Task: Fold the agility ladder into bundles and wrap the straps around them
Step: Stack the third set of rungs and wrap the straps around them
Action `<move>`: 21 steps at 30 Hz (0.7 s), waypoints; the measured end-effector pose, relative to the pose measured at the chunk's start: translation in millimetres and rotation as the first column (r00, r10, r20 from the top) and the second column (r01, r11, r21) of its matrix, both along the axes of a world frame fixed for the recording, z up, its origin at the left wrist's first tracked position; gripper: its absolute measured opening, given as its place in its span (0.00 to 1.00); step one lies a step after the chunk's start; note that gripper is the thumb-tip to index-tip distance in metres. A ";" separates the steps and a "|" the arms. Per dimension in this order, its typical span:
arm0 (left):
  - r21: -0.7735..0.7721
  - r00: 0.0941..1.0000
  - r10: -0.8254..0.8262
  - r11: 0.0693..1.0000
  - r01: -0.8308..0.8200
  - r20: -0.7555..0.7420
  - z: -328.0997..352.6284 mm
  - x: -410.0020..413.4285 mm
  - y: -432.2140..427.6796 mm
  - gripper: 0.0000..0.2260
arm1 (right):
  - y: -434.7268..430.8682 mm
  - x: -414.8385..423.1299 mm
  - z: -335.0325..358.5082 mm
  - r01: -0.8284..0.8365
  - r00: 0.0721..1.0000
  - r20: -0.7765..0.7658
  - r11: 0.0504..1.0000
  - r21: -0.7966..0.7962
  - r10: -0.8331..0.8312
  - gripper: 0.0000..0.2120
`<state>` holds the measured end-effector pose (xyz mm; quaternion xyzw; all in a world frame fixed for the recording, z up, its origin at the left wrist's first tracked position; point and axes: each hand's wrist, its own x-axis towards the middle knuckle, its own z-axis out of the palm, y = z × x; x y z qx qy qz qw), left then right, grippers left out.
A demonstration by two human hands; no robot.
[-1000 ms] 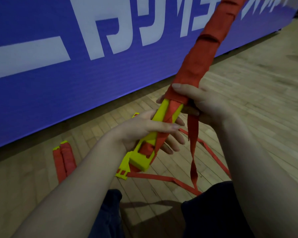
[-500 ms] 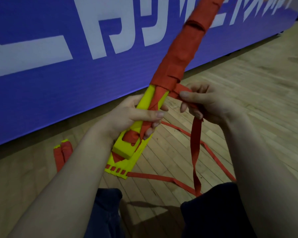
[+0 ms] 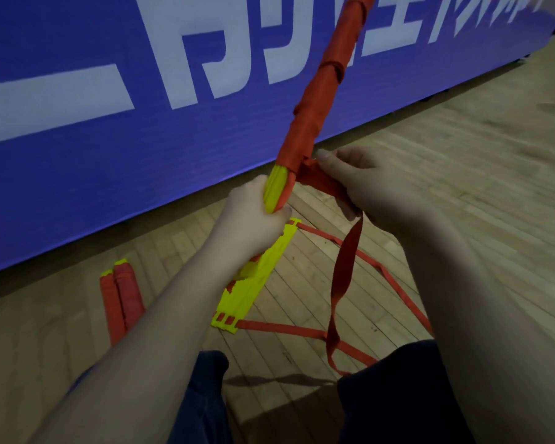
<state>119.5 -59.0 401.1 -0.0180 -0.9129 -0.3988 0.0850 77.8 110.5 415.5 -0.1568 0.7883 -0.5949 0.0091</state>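
A long bundle of yellow rungs wrapped in red strap rises up and to the right, past the top of the view. My left hand grips its bare yellow lower end. My right hand pinches the red strap right beside the bundle, where the wrapping ends. From that hand the strap hangs down to the floor and loops to a loose yellow rung lying flat under my left wrist.
Two wrapped red bundles with yellow tips lie on the wooden floor at the left. A blue banner with white lettering stands close behind. My dark-trousered knees fill the bottom of the view.
The bundle has swung more upright and my left hand has slid to its yellow end. My right hand has carried the strap round to the bundle's right side. The loose rung now lies on the floor.
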 end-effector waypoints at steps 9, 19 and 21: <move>-0.637 0.916 0.051 0.703 -0.317 -0.399 -17.8 12.3 25.9 0.24 | -15.6 -0.1 -7.4 0.229 0.969 0.146 0.943 -0.243 -0.198 0.19; 0.525 0.881 -0.298 0.848 0.069 0.366 10.6 0.6 10.1 0.14 | -2.2 2.6 -4.9 -0.062 0.979 0.143 0.885 -0.462 0.143 0.10; 0.612 0.790 -0.444 0.783 0.113 0.423 14.3 3.3 2.0 0.21 | -2.6 3.4 -6.2 -0.154 0.969 0.107 0.882 -0.445 0.224 0.09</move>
